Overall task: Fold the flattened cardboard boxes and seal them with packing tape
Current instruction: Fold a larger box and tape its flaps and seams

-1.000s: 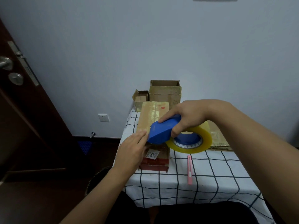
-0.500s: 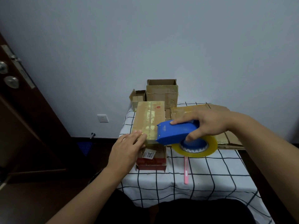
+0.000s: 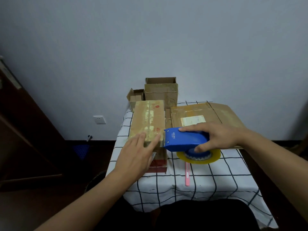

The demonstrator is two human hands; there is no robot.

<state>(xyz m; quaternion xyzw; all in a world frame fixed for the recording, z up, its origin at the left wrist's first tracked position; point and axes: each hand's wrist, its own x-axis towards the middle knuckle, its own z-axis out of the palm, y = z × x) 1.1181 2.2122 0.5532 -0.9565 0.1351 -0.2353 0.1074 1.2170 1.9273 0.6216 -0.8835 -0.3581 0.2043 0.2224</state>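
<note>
At frame centre, the right hand (image 3: 220,136) grips a blue tape dispenser (image 3: 185,139) against the taped cardboard box (image 3: 148,120) — the left hand (image 3: 138,154), fingers straight, presses the box's near end.

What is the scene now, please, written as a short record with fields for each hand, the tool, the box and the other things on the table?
left hand: fingers straight, pressing the near end of the taped box
right hand: grips the blue tape dispenser
tape dispenser: its front edge is at the box's near right corner; yellowish roll below
flattened cardboard: lies right of the box
open boxes: at the back, by the wall
pink knife: on the checked tablecloth
</note>
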